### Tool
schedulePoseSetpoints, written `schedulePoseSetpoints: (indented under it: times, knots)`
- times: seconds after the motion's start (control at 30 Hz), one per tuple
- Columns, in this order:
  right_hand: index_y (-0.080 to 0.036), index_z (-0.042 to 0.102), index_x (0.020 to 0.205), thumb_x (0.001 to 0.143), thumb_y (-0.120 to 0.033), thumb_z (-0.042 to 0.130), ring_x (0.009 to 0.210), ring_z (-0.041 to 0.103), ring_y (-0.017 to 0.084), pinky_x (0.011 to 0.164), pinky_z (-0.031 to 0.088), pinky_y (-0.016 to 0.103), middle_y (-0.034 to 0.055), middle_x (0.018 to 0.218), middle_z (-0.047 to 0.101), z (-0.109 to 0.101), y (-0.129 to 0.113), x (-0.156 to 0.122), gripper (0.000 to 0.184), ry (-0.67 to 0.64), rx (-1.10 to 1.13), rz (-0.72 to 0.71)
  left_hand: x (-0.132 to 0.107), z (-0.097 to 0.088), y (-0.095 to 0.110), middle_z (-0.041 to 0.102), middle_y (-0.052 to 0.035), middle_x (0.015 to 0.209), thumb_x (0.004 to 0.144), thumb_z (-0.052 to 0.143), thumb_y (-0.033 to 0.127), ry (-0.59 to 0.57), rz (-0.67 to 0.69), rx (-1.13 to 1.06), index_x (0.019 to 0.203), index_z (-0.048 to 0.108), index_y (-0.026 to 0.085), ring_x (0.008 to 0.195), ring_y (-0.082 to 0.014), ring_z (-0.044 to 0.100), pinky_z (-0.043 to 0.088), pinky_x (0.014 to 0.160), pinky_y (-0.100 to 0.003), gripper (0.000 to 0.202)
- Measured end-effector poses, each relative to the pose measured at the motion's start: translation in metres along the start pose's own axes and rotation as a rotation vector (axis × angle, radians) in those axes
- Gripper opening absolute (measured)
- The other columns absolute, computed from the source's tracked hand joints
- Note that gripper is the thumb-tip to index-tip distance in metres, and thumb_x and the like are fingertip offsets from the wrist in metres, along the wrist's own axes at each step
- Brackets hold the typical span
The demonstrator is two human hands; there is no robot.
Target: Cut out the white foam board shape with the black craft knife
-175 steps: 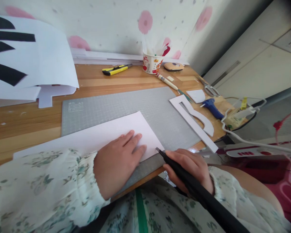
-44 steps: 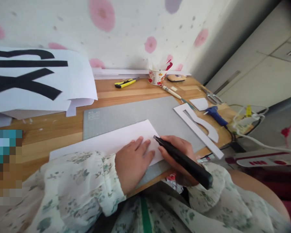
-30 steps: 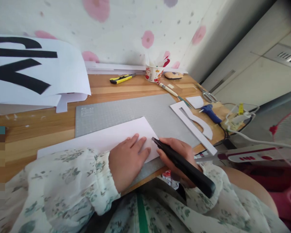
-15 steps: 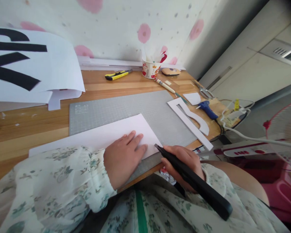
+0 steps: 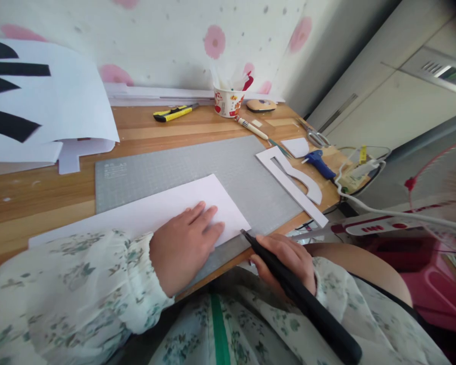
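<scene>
Across the grey gridded cutting mat (image 5: pixel 152 175), a long flat white sheet (image 5: pixel 117 220) is laid, overhanging the mat's left edge. It is pressed by the left hand (image 5: pixel 184 248), fingers spread, nothing grasped. A slim black-handled knife (image 5: pixel 302 297) is clenched in the right hand (image 5: pixel 294 258)'s fingers. Pressing fingers could be cut, should the blade slip leftward.

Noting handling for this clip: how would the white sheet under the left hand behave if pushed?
The white sheet is probably fairly stiff, lying flat with straight edges. It looks thin, so likely light. The left hand resting on top may hinder sliding.
</scene>
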State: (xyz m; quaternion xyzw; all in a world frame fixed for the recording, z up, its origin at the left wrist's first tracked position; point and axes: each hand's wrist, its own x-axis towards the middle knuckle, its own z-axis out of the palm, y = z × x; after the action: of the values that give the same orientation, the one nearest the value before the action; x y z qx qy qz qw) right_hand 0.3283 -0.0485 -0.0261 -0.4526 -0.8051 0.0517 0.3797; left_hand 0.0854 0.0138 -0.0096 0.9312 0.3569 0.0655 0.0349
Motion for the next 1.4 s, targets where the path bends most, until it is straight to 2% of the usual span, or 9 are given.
schedulePoseSetpoints:
  times: [0.3,0.53,0.63,0.67,0.73,0.93,1.1,1.23,1.4]
  knots:
    - [-0.019,0.058,0.135,0.083,-0.015,0.067,0.066,0.075,0.026,0.063,0.067,0.041,0.0051,0.072,0.075,0.033,0.014,-0.021,0.053,0.279,-0.084,-0.22,-0.001,0.001,-0.002,0.058,-0.0222,0.145,0.092,0.058,0.013,0.002,0.045,0.015,0.127,0.064,0.013,0.137,-0.0422,0.052,0.048,0.109,-0.059,0.035]
    - [-0.024,0.065,0.123,0.08,-0.021,0.071,0.072,0.075,0.027,0.065,0.066,0.041,0.0049,0.076,0.075,0.022,0.012,-0.023,0.043,0.25,-0.063,-0.126,-0.002,0.01,0.002,0.061,-0.0193,0.143,0.09,0.06,0.012,0.041,0.001,0.05,0.124,0.066,0.017,0.136,-0.04,0.054,0.05,0.108,-0.057,0.035]
    - [-0.026,0.065,0.118,0.083,-0.022,0.068,0.071,0.074,0.025,0.064,0.064,0.04,0.0051,0.077,0.074,0.01,0.005,-0.008,0.036,0.289,-0.046,-0.052,-0.002,0.011,0.004,0.061,-0.0203,0.143,0.091,0.058,0.01,0.04,-0.015,0.062,0.123,0.066,0.016,0.134,-0.0414,0.055,0.051,0.107,-0.059,0.033]
    - [-0.026,0.066,0.115,0.084,-0.023,0.066,0.069,0.073,0.024,0.062,0.063,0.038,0.0055,0.078,0.074,0.007,0.003,0.002,0.031,0.307,-0.022,0.029,-0.001,0.011,0.004,0.061,-0.0204,0.143,0.091,0.059,0.011,0.034,-0.014,0.063,0.123,0.066,0.016,0.134,-0.0415,0.056,0.051,0.106,-0.059,0.033]
    - [-0.026,0.066,0.108,0.085,-0.025,0.068,0.064,0.072,0.021,0.057,0.061,0.032,0.004,0.079,0.074,0.005,0.001,0.026,0.023,0.218,0.028,0.109,-0.002,0.009,0.005,0.061,-0.0213,0.143,0.091,0.06,0.011,0.027,-0.012,0.065,0.125,0.065,0.015,0.133,-0.0415,0.056,0.052,0.105,-0.059,0.035]
    - [-0.026,0.068,0.102,0.085,-0.027,0.07,0.079,0.074,0.019,0.07,0.062,0.031,0.0015,0.089,0.078,0.034,0.014,0.095,0.017,0.075,0.266,0.233,-0.003,0.01,0.008,0.061,-0.0211,0.143,0.093,0.058,0.013,0.046,-0.023,0.074,0.126,0.066,0.015,0.132,-0.0423,0.057,0.054,0.104,-0.059,0.033]
    - [-0.025,0.068,0.104,0.086,-0.027,0.069,0.082,0.073,0.019,0.075,0.062,0.032,0.0008,0.092,0.077,0.055,0.026,0.104,0.017,0.038,0.349,0.301,-0.002,0.014,0.012,0.068,-0.0189,0.134,0.099,0.046,0.014,0.175,-0.037,0.088,0.118,0.071,0.014,0.124,-0.0393,0.064,0.059,0.098,-0.054,0.031]
    - [-0.026,0.068,0.104,0.087,-0.026,0.069,0.081,0.073,0.018,0.075,0.061,0.031,0.0011,0.092,0.077,0.057,0.028,0.103,0.018,0.007,0.342,0.316,0.0,0.013,0.014,0.073,-0.0176,0.126,0.102,0.035,0.013,0.266,-0.051,0.099,0.109,0.075,0.015,0.117,-0.038,0.069,0.063,0.091,-0.053,0.04]
    - [-0.026,0.068,0.106,0.087,-0.025,0.069,0.085,0.074,0.019,0.077,0.061,0.033,0.0019,0.096,0.077,0.058,0.029,0.105,0.019,-0.007,0.331,0.296,-0.002,0.011,0.016,0.074,-0.0166,0.123,0.103,0.029,0.011,0.295,-0.065,0.1,0.106,0.075,0.016,0.114,-0.0365,0.071,0.065,0.088,-0.051,0.047]
